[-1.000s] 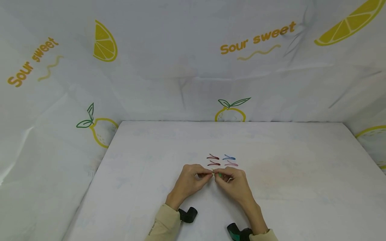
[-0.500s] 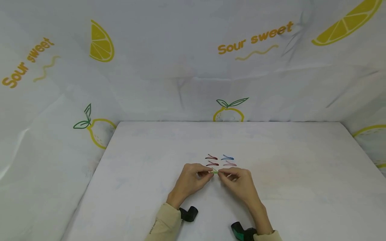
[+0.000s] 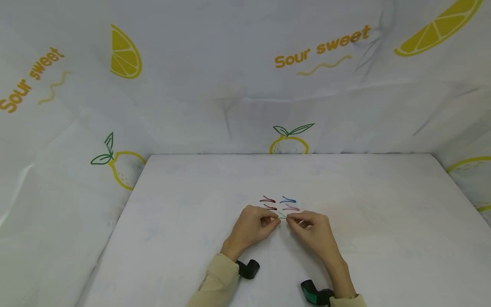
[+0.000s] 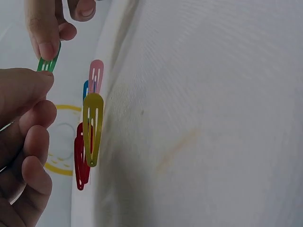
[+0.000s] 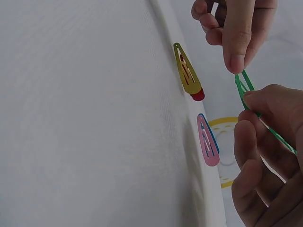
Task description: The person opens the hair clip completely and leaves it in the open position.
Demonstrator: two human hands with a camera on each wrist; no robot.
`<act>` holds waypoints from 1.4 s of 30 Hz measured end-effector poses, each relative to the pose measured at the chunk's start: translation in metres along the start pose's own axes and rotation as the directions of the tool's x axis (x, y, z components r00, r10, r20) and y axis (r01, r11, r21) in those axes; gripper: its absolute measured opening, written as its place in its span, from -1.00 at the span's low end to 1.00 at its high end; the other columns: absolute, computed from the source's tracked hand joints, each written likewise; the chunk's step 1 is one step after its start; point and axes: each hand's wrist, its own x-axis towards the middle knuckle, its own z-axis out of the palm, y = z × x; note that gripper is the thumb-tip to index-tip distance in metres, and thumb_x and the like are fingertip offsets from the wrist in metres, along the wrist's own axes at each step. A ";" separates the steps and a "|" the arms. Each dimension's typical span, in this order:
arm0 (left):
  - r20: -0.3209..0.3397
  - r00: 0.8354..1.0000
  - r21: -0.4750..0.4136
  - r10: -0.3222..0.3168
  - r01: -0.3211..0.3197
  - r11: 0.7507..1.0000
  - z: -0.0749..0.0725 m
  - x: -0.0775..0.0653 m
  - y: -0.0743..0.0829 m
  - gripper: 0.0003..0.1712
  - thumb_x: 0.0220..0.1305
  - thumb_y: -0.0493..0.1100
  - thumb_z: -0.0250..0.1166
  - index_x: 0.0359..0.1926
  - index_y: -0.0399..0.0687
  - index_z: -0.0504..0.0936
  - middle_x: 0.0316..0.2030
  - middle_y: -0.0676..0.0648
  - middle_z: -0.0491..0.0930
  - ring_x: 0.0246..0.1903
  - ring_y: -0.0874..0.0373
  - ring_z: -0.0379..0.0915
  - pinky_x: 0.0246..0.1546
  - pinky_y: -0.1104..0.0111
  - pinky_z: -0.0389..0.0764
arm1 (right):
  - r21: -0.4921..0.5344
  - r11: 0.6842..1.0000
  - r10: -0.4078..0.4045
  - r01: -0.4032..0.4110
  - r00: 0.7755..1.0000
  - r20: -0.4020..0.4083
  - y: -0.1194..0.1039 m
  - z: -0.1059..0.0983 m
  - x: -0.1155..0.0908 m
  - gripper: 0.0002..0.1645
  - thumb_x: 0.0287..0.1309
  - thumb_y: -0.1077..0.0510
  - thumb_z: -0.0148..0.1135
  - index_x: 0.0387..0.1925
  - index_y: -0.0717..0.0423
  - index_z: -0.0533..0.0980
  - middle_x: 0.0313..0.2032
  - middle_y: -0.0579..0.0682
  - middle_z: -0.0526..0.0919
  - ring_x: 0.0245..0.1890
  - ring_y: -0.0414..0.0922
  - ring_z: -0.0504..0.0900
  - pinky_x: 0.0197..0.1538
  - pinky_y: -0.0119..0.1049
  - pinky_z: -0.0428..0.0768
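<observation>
A green snap hair clip (image 3: 282,216) spans the gap between my two hands, its thin arm raised from the frame in the head view. My left hand (image 3: 254,226) pinches one end between thumb and index finger. My right hand (image 3: 315,232) pinches the other end the same way; its remaining fingers are loosely curled in the right wrist view. Just beyond the hands lie two red hair clips (image 3: 267,199), a blue hair clip (image 3: 288,199) and a pink hair clip (image 3: 291,207). A yellow hair clip (image 4: 93,130) shows in both wrist views; in the head view the left hand mostly hides it.
The clips lie on a white-covered table (image 3: 192,192). A pale curtain (image 3: 172,85) with lemon prints rises behind its back edge and along the sides. Black camera mounts (image 3: 249,269) sit at both wrists.
Both hands have shifted to the right. Their fingertips, nearly together a second ago, are now farther apart, with more of the green hair clip showing between them. The clips on the table stay put.
</observation>
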 end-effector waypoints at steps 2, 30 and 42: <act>0.008 1.000 0.022 -0.009 0.008 1.000 0.002 0.003 0.002 -0.94 0.22 -0.24 0.46 -0.32 -0.09 0.85 -0.59 0.06 0.69 -0.59 0.47 0.38 -0.46 0.75 0.34 | -0.005 1.000 0.005 -0.005 1.000 -0.006 0.001 -0.002 -0.001 -0.83 0.00 0.44 0.47 -0.35 0.19 0.79 -0.51 -0.03 0.77 -0.52 -0.45 0.55 -0.43 -0.48 0.60; -0.056 0.987 0.359 -0.151 0.161 0.919 0.035 0.017 0.015 -0.95 0.13 -0.07 0.49 -0.42 0.21 0.88 -0.76 0.21 0.61 -0.70 0.41 0.37 -0.69 0.62 0.11 | -0.133 0.937 0.332 -0.324 0.943 0.036 0.010 -0.011 0.001 -0.84 0.15 0.27 0.44 -0.21 0.22 0.78 -0.48 0.04 0.72 -0.61 -0.34 0.44 -0.52 -0.47 0.40; -0.037 0.983 0.350 -0.178 0.179 0.919 0.036 0.017 0.013 -0.94 0.14 -0.05 0.48 -0.39 0.23 0.88 -0.64 0.21 0.70 -0.69 0.44 0.28 -0.71 0.60 0.10 | -0.204 0.920 0.344 -0.333 0.939 0.017 0.011 -0.010 0.001 -0.83 0.14 0.19 0.44 -0.23 0.16 0.79 -0.47 0.00 0.73 -0.61 -0.33 0.42 -0.56 -0.43 0.32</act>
